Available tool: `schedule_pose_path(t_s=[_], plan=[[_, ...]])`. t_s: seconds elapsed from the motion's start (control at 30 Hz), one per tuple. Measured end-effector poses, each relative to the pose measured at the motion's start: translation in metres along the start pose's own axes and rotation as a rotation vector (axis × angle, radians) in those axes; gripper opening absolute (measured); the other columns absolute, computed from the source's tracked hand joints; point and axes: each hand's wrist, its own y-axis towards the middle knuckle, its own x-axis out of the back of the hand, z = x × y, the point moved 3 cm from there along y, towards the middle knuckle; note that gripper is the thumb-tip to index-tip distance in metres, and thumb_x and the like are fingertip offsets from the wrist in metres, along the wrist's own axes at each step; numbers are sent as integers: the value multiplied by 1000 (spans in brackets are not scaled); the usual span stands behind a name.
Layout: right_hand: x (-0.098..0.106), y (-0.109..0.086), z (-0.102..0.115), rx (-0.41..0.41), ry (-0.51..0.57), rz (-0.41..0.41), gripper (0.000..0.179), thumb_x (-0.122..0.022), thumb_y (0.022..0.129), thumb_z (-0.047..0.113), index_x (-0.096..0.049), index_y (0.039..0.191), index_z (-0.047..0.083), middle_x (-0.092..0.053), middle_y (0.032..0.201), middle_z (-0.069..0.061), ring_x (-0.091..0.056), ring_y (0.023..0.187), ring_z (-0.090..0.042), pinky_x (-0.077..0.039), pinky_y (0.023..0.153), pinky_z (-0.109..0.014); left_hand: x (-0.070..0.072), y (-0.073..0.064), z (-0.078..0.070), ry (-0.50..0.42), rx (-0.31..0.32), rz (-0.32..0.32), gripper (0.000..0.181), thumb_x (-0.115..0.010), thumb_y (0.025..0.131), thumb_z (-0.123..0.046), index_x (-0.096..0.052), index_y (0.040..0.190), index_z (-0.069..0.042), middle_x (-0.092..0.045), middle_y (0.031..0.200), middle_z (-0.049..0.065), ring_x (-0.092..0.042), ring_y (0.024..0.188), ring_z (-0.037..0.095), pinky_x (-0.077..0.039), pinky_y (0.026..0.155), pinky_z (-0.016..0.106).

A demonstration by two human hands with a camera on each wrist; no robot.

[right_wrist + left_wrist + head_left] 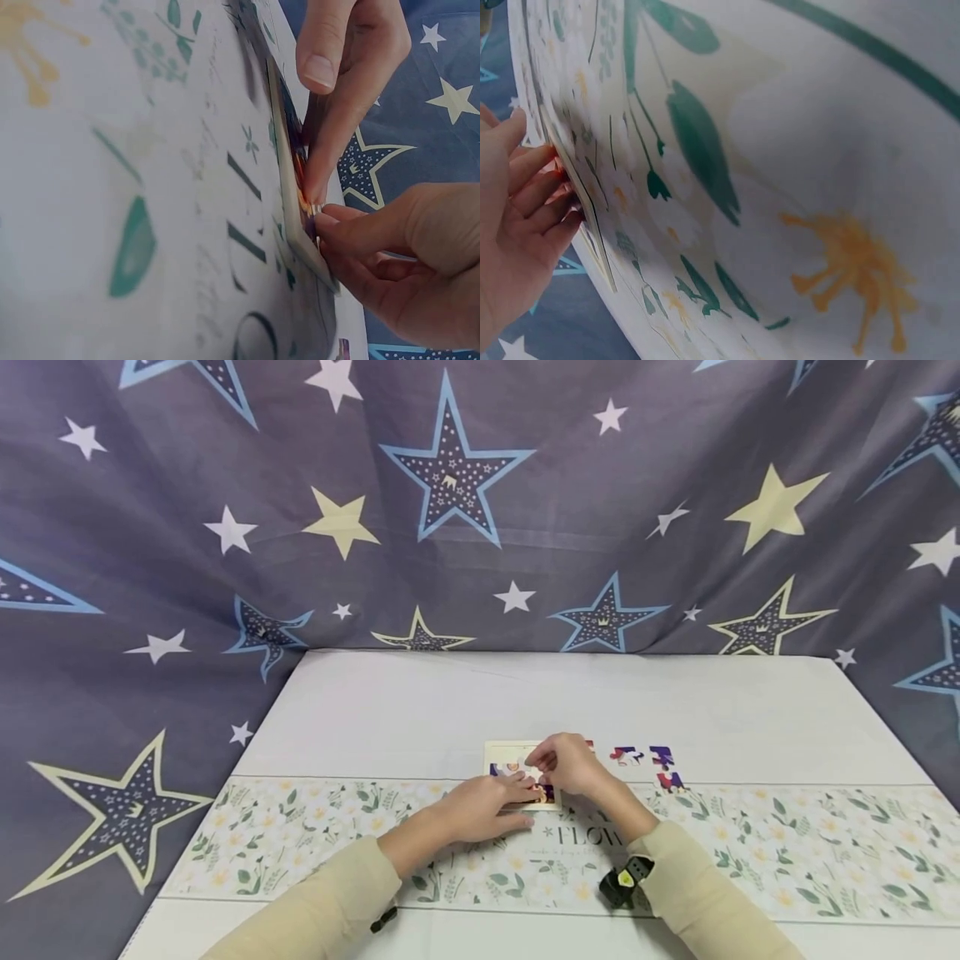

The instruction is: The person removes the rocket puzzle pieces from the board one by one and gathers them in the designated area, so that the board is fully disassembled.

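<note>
A small jigsaw board (496, 750) with a pale frame and a colourful picture lies on the table, partly covered by both hands. My left hand (480, 807) reaches over it from the left, its extended fingers resting on the picture. From the right, my right hand (573, 766) pinches a small puzzle piece (317, 211) between thumb and fingers, low over the board near the left fingertips. Most of that piece is hidden by the fingers. The left wrist view shows the left fingers (544, 199) at the board's edge.
Right of the board lie several loose puzzle pieces: a red-and-white one (626, 756), a purple one (662, 756) and a red-purple one (670, 780). A floral runner (750, 852) crosses the white table (390, 710). A star-patterned curtain (480, 568) hangs behind.
</note>
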Motion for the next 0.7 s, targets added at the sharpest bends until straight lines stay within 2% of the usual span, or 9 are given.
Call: schedule_pose_path(t_s=[0.17,0.3,0.53,0.7], plan=[[1,2,-1,-14,-10,19,25,-71,71,-14,-75,91,0,-71,80,-8,-65,71,-11,-57,65,-21,2,-2,1,-10,-15,1,47,-53,97,-41,-54,137,-18,-51,144,1,-42,140,19,-40,114,39],[1,3,-2,-17,-6,33,24,-73,71,-13,-75,91,0,-71,78,-8,-63,69,-10,-57,65,-21,3,-8,3,-15,-21,-8,46,-54,97,-39,-55,137,-16,-51,145,1,-43,140,22,-40,113,41],[2,2,-2,-14,15,32,23,-72,71,-13,-75,90,0,-70,78,-8,-63,69,-10,-56,65,-19,3,-24,11,5,25,-30,46,-55,97,-38,-55,137,-15,-51,146,2,-43,140,23,-43,111,42],[2,2,-2,0,16,46,22,-72,71,-13,-74,90,-1,-70,78,-10,-64,70,-11,-56,66,-20,2,-29,15,19,14,-31,48,-56,96,-38,-53,139,-15,-49,148,3,-42,140,21,-42,112,41]])
